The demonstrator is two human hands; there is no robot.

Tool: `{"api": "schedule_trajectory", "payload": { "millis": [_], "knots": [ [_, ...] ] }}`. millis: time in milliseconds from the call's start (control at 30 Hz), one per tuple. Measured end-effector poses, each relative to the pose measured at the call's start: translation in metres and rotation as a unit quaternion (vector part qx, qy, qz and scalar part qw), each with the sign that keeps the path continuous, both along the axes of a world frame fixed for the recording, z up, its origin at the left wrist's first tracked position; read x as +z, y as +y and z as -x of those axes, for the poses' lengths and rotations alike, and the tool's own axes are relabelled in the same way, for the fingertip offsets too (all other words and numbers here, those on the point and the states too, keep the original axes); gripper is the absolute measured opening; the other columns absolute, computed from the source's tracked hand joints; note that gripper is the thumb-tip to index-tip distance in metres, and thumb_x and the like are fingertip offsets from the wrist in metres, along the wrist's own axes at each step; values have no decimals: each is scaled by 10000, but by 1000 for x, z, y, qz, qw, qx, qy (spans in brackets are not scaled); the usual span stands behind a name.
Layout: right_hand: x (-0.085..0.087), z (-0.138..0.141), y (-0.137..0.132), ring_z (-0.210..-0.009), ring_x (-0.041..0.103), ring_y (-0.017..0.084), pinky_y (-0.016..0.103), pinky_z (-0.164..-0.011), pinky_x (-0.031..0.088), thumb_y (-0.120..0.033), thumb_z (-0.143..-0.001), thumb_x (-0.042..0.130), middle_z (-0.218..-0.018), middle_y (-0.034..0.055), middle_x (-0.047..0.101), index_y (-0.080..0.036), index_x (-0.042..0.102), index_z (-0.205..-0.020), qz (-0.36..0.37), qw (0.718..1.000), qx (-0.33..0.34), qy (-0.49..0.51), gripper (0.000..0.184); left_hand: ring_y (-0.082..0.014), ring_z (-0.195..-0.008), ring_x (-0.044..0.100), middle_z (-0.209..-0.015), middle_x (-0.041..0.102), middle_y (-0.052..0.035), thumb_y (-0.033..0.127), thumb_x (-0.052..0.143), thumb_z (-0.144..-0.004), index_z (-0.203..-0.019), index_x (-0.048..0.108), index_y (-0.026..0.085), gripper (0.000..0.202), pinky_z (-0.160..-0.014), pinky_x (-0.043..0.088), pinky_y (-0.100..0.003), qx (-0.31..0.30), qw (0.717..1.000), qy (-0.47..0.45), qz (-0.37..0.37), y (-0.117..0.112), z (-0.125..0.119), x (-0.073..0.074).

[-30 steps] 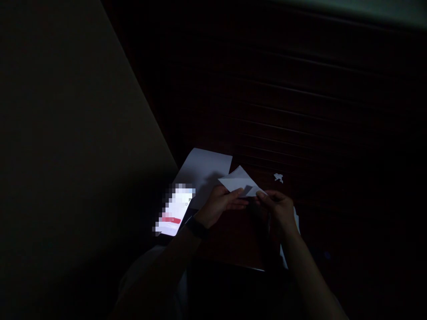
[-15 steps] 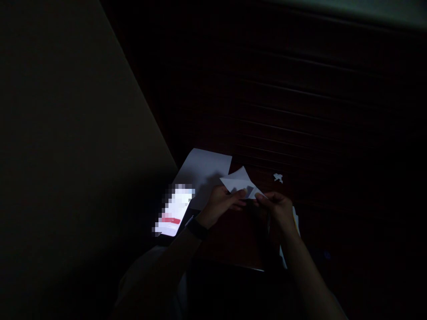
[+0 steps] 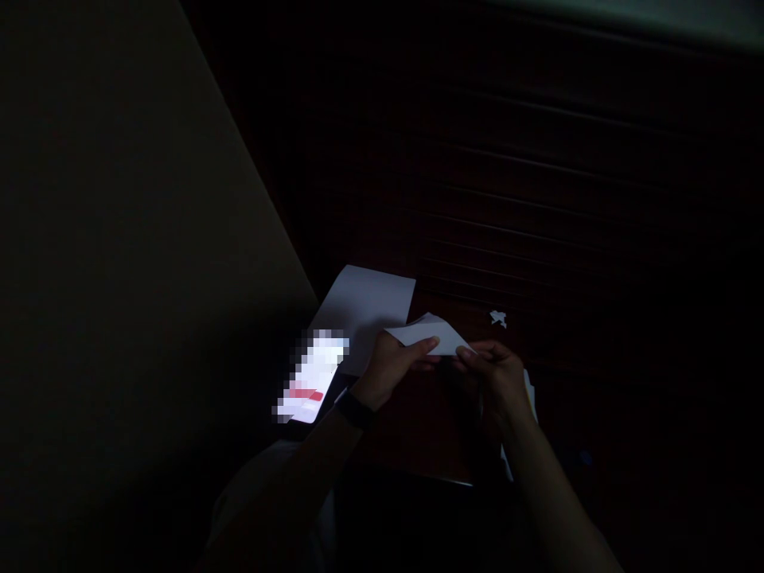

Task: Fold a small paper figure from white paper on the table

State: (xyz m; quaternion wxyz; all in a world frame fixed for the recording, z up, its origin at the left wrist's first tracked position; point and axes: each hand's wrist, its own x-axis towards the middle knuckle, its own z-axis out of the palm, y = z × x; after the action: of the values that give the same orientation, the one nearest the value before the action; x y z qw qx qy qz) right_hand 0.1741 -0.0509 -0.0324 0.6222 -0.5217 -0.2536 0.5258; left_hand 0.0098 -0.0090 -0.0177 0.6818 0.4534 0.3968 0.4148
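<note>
A white piece of folded paper (image 3: 438,333) is held up between both hands over the dark table. My left hand (image 3: 395,362), with a dark band on its wrist, pinches the paper's near edge with the thumb on top. At the paper's right corner, my right hand (image 3: 495,368) closes thumb and fingers on it. The fingers under the paper are partly hidden. A larger white sheet (image 3: 364,306) lies flat behind and to the left of my left hand.
Left of my left wrist, a lit phone (image 3: 310,382) glows, its screen pixelated. Small white paper scraps (image 3: 497,319) lie beyond my right hand. White papers (image 3: 531,394) show partly behind my right wrist. A wall (image 3: 137,239) rises at the left; the room is very dark.
The paper's raised far flap has come down toward me and left, so its pointed peak is lower and the shadow on it is gone. Both hands keep nearly the same places.
</note>
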Motion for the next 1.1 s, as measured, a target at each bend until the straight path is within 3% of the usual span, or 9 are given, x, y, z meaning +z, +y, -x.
{"api": "schedule_trajectory", "payload": {
  "millis": [233, 567, 767, 967, 1100],
  "knots": [
    [-3, 1, 1, -637, 660, 158, 275, -620, 554, -196, -570, 785, -705, 5, 682, -192, 598, -872, -7, 1000, 0, 4, 356, -217, -721, 668, -904, 687, -135, 347, 673, -684, -921, 658, 82, 356, -622, 564, -307, 20, 999, 30, 1, 2, -2, 1],
    [-2, 1, 1, -663, 675, 189, 281, -630, 563, -224, -566, 789, -717, 25, 694, -179, 613, -864, 17, 999, 40, 8, 349, -256, -823, 648, -889, 698, -87, 238, 732, -610, -878, 680, 119, 298, -598, 555, -288, 16, 999, 32, 10, 2, 2, 11],
    [3, 2, 0, -621, 674, 182, 259, -576, 561, -232, -583, 781, -702, 30, 696, -178, 609, -922, 19, 999, 49, -14, 384, -252, -836, 643, -887, 690, -103, 273, 731, -618, -788, 648, 94, 261, -670, 558, -310, 28, 999, 8, 23, 3, 0, 5],
    [5, -2, 0, -668, 679, 194, 266, -600, 561, -267, -610, 763, -749, 41, 702, -191, 608, -973, 4, 998, 54, -14, 402, -235, -903, 628, -999, 659, -122, 326, 648, -723, -964, 603, 97, 336, -789, 531, -349, -21, 998, -57, 25, 5, 2, -4],
    [5, -3, 0, -667, 677, 189, 274, -602, 555, -303, -660, 725, -784, 45, 698, -205, 597, -1039, -23, 997, 60, -36, 412, -233, -848, 649, -1036, 639, -153, 375, 570, -786, -1043, 563, 98, 378, -763, 536, -370, -34, 996, -77, 30, 4, 3, -4]
  ]
}}
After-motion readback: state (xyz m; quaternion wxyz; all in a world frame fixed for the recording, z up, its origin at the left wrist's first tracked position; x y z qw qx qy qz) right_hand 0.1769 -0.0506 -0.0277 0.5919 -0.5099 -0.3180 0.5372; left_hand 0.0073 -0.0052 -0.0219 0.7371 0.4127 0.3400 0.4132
